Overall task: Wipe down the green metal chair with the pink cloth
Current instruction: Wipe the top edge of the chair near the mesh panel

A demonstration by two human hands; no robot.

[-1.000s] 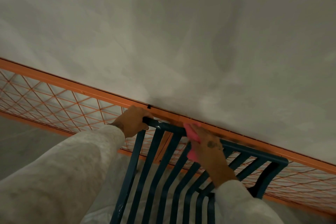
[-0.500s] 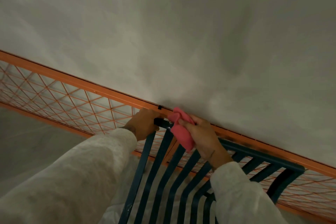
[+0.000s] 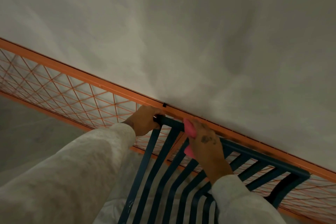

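Observation:
The green metal chair (image 3: 254,154) shows its slatted back at the bottom of the view, close against an orange fence. My left hand (image 3: 145,122) grips the left corner of the chair's top rail. My right hand (image 3: 205,143) holds the pink cloth (image 3: 189,129) pressed onto the top rail just right of that corner. Most of the cloth is hidden under my fingers; a second pink bit shows below my palm. Both arms wear pale sleeves.
An orange metal fence (image 3: 91,82) with diamond mesh runs diagonally behind the chair, tight against a grey plastered wall (image 3: 181,32). A grey floor (image 3: 27,132) lies at the left. Pale fabric shows under the chair's slats.
My right hand, which had lifted the bunched cloth off the rail half a second ago, has laid it back on the top rail. My left hand keeps its grip on the corner.

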